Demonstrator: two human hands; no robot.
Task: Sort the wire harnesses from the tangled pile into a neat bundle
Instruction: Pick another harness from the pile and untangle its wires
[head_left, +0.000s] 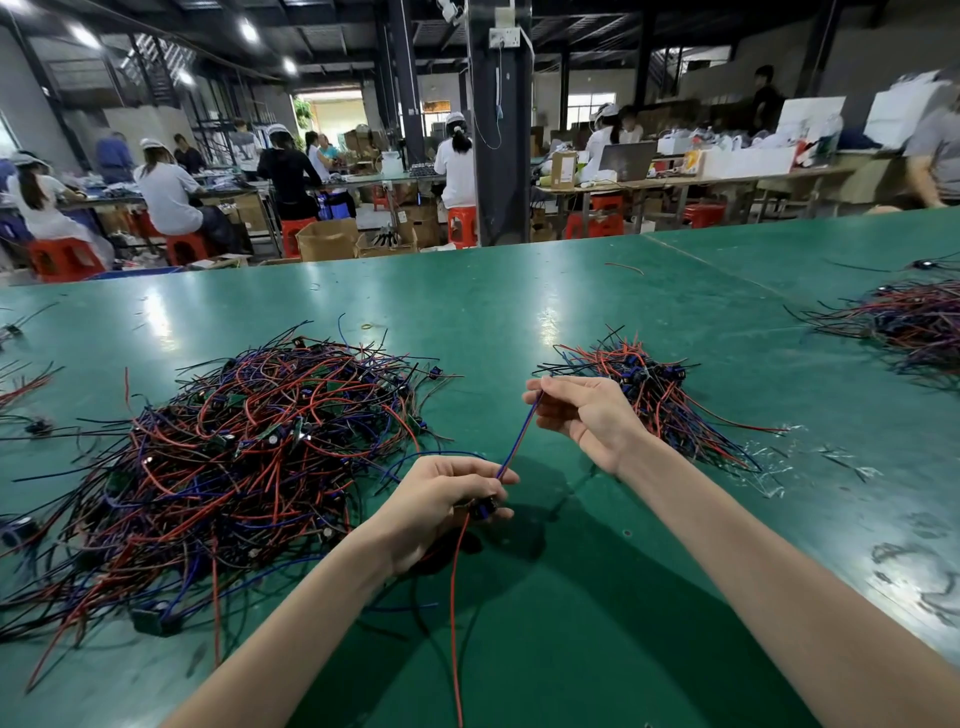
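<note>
Green table (597, 623) open between tangled pile (234, 467), bundle (660, 389) | fingers (488, 474) of left hand (436, 501), right hand (587, 415) pinching one harness (519, 434)

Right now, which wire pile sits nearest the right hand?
The small sorted bundle just behind the right hand; the tangled pile lies left, a third pile far right.

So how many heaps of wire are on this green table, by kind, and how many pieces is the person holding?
Tangled pile: 1
Neat bundle: 1
Further heap at the right edge: 1
Harness held between left hand and right hand: 1
Total: 4
Stray strands not counted.
</note>
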